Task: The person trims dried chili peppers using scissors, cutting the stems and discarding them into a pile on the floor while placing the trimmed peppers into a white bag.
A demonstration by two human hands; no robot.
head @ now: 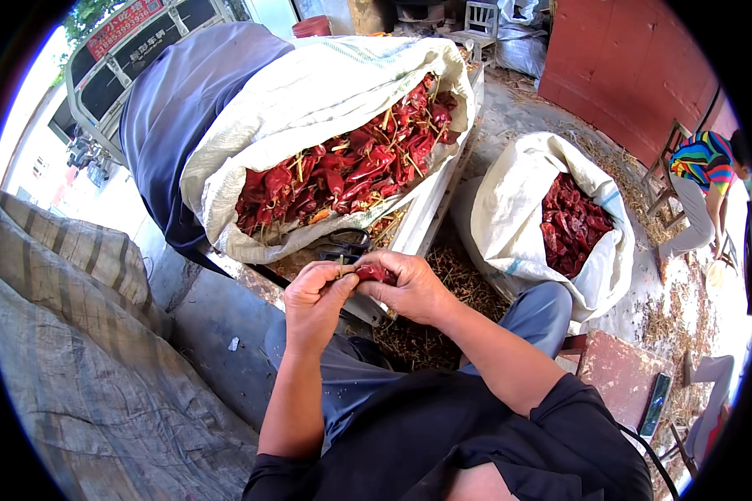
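Observation:
Between my two hands, just above my lap, is a dried red chili pepper [376, 273]. My right hand [407, 287] holds its red body, and my left hand [318, 294] pinches its pale stem [341, 266] between thumb and forefinger. Black-handled scissors [349, 241] lie just beyond my fingers, partly hidden by them. Past them a large white woven sack [301, 106] lies with its mouth towards me, full of dried red chilies [351, 169] with stems. To the right stands a smaller white woven sack [507, 206], holding darker red chilies [573, 225].
Stalk debris [413, 344] covers the floor between my legs. A striped tarpaulin [88, 363] drapes at the left. At the right are a worn stool [623, 376] bearing a phone [655, 404], and a bent-over person [702, 169] beside a chair. A red metal door [626, 75] stands behind.

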